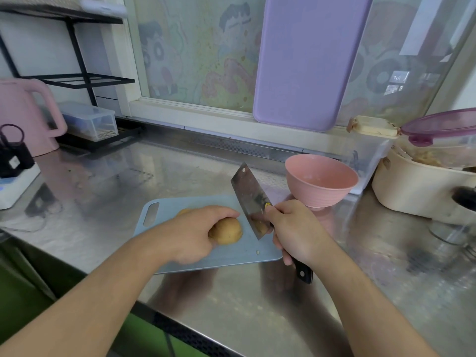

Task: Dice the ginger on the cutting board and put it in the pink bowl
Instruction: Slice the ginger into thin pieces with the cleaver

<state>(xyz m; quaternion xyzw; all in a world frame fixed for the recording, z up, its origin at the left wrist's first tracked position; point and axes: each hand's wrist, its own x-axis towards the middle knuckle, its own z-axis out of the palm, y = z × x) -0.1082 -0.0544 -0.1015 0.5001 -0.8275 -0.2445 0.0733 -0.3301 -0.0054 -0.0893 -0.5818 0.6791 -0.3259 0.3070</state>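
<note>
- Presently, dicing barely begun: ginger (228,231) lies largely whole on the cutting board (180,210), left hand (195,233) gripping it.
- Right hand (293,230) grips cleaver (251,199), edge beside the ginger.
- Pink bowl (320,180) on the table (103,181) holds nothing visible; transfer outstanding.

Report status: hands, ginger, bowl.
Left hand holds ginger on cutting board. Right hand grips cleaver, blade at ginger. Pink bowl empty.

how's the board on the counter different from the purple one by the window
The blue-grey cutting board lies flat on the steel counter, in use under the ginger; the purple board stands upright against the window, bare. The purple one looks larger. Both are rounded rectangles.
</note>
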